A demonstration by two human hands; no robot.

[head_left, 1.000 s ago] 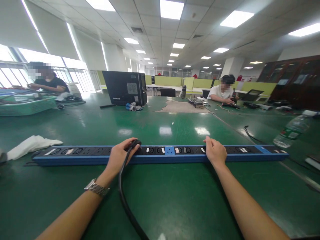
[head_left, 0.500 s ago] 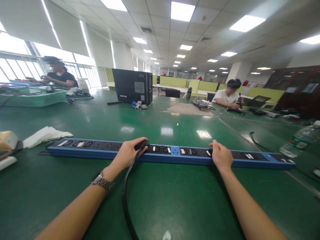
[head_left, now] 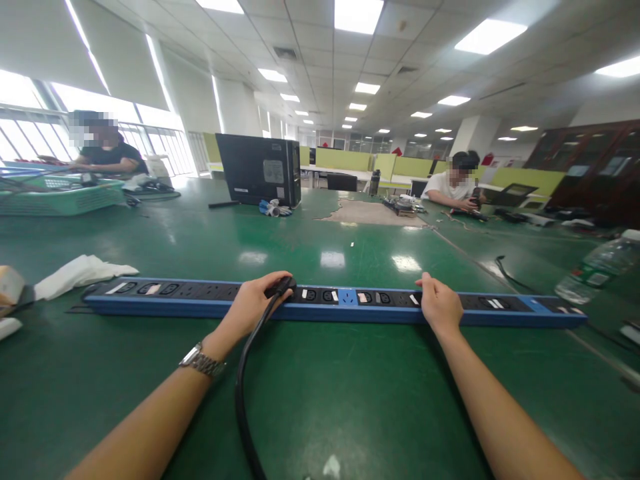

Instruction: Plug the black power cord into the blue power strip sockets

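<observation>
A long blue power strip (head_left: 320, 312) with black sockets lies across the green table. My left hand (head_left: 253, 303), with a metal watch at its wrist, is closed around a black plug (head_left: 284, 285) on the strip's sockets. From that plug a thick black cable (head_left: 242, 393) curves down to the bottom edge. How deep the plug sits in a socket is hidden by my fingers. Further right, my right hand (head_left: 441, 305) is curled closed over the strip. Its fingertips are turned away, and what they hold, if anything, is out of sight.
At the left are a white cloth (head_left: 83, 275) and a green basket (head_left: 65, 197) with cables. A black computer case (head_left: 257, 170) stands behind, with gloves (head_left: 275, 208) before it. A plastic bottle (head_left: 595, 273) is at right. Two people sit across the table.
The whole view has shifted slightly, so things appear a little further left. Both hands keep their places on the power strip, the left still on the plug.
</observation>
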